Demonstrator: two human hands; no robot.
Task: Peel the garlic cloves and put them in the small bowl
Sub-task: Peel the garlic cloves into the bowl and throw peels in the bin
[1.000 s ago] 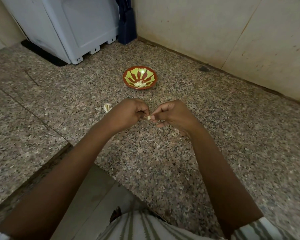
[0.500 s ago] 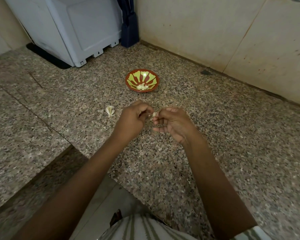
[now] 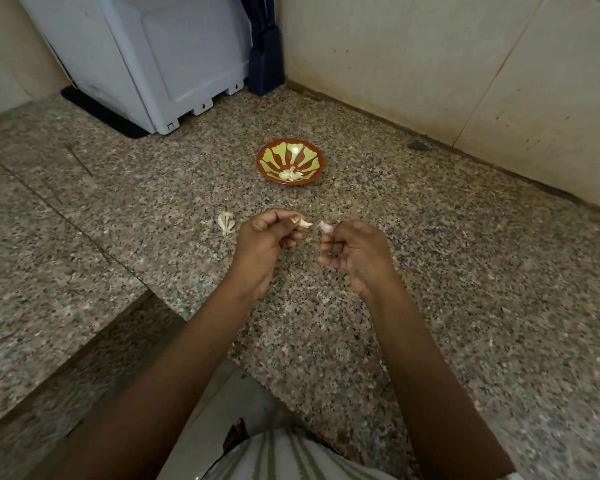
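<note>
Left hand (image 3: 267,247) is pinching a clove (image 3: 304,223) between thumb and fingertip, with the other fingers (image 3: 290,239) curled in. Right hand (image 3: 355,252) pinches a pale papery bit (image 3: 325,227). It looks like skin, though I can't say for sure. The rest of that hand's fingers are loosely curled. The two pieces sit just apart, above the bench (image 3: 465,271). Bowl (image 3: 312,157) is at 12 o'clock from the hands, with peeled cloves (image 3: 290,174) inside. More garlic (image 3: 226,221) lies at 9 o'clock of the left hand. My guess: the clove's tiny, light, firm, and slick once bare, so grip the fat middle and tug skin from the tip.
</note>
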